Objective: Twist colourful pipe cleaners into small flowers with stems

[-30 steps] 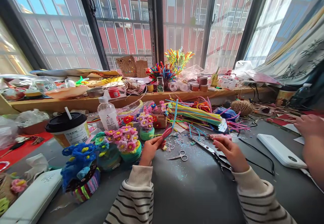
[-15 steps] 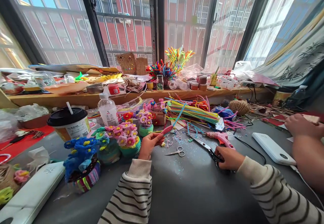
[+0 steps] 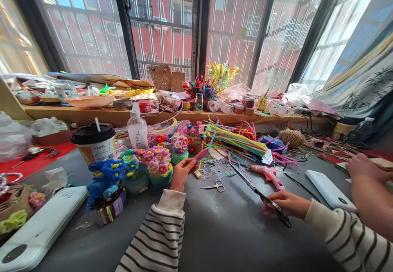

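Between the fingertips of my left hand (image 3: 181, 173) is a pink piece (image 3: 201, 154) with a light blue pipe cleaner (image 3: 213, 136) rising from it. My right hand (image 3: 284, 204) grips the handles of large black-and-silver scissors (image 3: 247, 180), whose blades point up and left over the table. Small silver scissors (image 3: 217, 186) lie between my hands, beside scattered blue and white bits (image 3: 217, 167). Just beyond the large scissors rests a pink glue gun (image 3: 270, 175). Pots of fuzzy pink flowers (image 3: 158, 161) stand left of my left hand, with a blue-flowered pot (image 3: 107, 182) nearer.
Pipe cleaner bundles (image 3: 239, 139) lie at the back, near a twine ball (image 3: 291, 139). A lidded cup (image 3: 95, 143), a bottle (image 3: 137, 130) and a white power bank (image 3: 43, 227) are at left. Another person's hands (image 3: 368, 171) work at right beside a second power bank (image 3: 330, 190).
My right hand has lifted the large scissors off the table and moved them slightly right and nearer. My left hand still holds the pink piece. The view has shifted a little left.
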A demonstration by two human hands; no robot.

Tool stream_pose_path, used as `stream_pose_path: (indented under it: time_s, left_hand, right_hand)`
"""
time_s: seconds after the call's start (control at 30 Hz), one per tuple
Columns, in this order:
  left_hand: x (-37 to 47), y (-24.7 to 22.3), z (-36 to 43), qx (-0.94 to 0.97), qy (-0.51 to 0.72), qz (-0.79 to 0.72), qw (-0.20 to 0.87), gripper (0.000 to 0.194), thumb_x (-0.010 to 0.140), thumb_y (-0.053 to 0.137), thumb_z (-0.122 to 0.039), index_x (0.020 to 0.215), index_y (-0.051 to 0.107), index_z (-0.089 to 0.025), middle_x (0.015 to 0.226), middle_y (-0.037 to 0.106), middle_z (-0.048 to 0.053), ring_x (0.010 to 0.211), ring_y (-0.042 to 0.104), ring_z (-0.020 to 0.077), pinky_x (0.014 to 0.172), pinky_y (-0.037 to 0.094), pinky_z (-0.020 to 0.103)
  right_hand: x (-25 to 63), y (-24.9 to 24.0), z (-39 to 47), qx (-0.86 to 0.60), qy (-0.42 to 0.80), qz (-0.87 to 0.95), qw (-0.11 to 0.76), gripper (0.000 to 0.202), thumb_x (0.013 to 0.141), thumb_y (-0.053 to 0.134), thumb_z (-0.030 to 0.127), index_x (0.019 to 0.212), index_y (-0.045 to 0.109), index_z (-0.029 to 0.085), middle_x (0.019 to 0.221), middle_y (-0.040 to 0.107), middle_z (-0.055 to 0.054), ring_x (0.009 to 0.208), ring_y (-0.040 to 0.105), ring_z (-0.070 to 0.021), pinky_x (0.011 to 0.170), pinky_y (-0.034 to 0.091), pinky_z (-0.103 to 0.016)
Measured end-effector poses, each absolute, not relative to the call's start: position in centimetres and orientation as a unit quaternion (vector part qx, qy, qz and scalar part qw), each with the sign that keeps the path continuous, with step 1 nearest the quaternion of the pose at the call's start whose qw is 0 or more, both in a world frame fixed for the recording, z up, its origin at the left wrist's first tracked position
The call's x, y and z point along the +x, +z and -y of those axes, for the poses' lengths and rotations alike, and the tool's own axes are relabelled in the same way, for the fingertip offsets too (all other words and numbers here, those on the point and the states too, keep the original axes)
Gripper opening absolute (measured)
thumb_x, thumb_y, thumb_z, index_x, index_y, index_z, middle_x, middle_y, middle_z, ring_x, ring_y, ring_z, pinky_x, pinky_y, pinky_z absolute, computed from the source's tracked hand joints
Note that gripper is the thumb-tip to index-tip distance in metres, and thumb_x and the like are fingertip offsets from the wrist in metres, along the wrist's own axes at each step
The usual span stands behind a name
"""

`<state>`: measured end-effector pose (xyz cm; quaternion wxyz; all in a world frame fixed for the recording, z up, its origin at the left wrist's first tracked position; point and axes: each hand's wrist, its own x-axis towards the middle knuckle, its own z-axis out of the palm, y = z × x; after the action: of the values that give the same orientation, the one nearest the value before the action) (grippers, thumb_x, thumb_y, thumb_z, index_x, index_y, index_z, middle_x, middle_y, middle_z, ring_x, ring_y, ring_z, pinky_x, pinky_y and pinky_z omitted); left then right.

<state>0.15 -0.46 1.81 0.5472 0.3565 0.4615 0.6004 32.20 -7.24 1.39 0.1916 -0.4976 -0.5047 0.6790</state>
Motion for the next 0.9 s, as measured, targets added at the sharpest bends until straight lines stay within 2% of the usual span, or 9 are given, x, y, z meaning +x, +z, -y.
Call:
stream_pose_path:
  time_s: [0.13, 0.27, 0.47, 0.6, 0.73, 0.9]
  left_hand:
    - [0.2, 1.8, 0.6, 0.352, 0.61, -0.453, 0.546, 0.024, 0.049, 0.068, -0.023, 0.066, 0.056, -0.011, 0.06, 0.063, 0.002, 0.053, 0.058, 0.0106, 0.056, 0.048, 0.021]
    - [0.2, 2.1, 0.8, 0.347, 0.617, -0.447, 0.547, 0.022, 0.052, 0.066, -0.024, 0.065, 0.054, -0.012, 0.059, 0.063, 0.002, 0.052, 0.058, 0.0095, 0.054, 0.047, 0.019]
    - [0.2, 2.6, 1.1, 0.339, 0.624, -0.445, 0.546, 0.021, 0.053, 0.064, -0.026, 0.064, 0.054, -0.012, 0.059, 0.062, 0.002, 0.052, 0.058, 0.0099, 0.056, 0.047, 0.021]
    - [0.3, 2.5, 1.1, 0.347, 0.632, -0.438, 0.537, 0.022, 0.053, 0.064, -0.027, 0.062, 0.051, -0.013, 0.057, 0.061, 0.001, 0.051, 0.057, 0.0095, 0.056, 0.047, 0.021]
    - [0.3, 2.3, 1.0, 0.369, 0.629, -0.424, 0.537, 0.024, 0.052, 0.064, -0.03, 0.062, 0.048, -0.014, 0.055, 0.06, -0.001, 0.05, 0.056, 0.0085, 0.056, 0.045, 0.021]
    - [0.5, 2.4, 1.1, 0.406, 0.605, -0.418, 0.542, 0.025, 0.052, 0.064, -0.03, 0.061, 0.048, -0.014, 0.053, 0.056, -0.003, 0.05, 0.053, 0.0068, 0.052, 0.042, 0.017]
  right_hand:
    - [32.0, 1.6, 8.2, -0.491, 0.668, 0.516, 0.213, 0.032, 0.056, 0.064, 0.039, 0.073, 0.063, 0.012, 0.083, 0.062, -0.011, 0.088, 0.055, -0.0219, 0.083, 0.037, -0.034]
    - [31.5, 1.9, 8.2, -0.449, 0.688, 0.519, 0.237, 0.037, 0.055, 0.064, 0.043, 0.077, 0.063, 0.013, 0.089, 0.061, -0.013, 0.092, 0.053, -0.0236, 0.087, 0.033, -0.037]
    - [28.7, 1.5, 8.6, -0.399, 0.695, 0.537, 0.262, 0.045, 0.053, 0.061, 0.051, 0.076, 0.062, 0.013, 0.093, 0.058, -0.016, 0.093, 0.051, -0.0256, 0.084, 0.033, -0.04]
    - [25.7, 1.2, 8.9, -0.371, 0.671, 0.584, 0.267, 0.05, 0.05, 0.06, 0.055, 0.075, 0.061, 0.012, 0.089, 0.059, -0.017, 0.087, 0.053, -0.0266, 0.08, 0.035, -0.043]
    - [23.6, 0.9, 8.8, -0.361, 0.658, 0.602, 0.272, 0.048, 0.055, 0.056, 0.054, 0.077, 0.062, 0.012, 0.085, 0.061, -0.015, 0.084, 0.055, -0.0248, 0.081, 0.035, -0.041]
    - [22.4, 0.4, 8.4, -0.347, 0.664, 0.595, 0.292, 0.049, 0.055, 0.057, 0.054, 0.079, 0.063, 0.011, 0.082, 0.061, -0.014, 0.08, 0.056, -0.0248, 0.078, 0.037, -0.041]
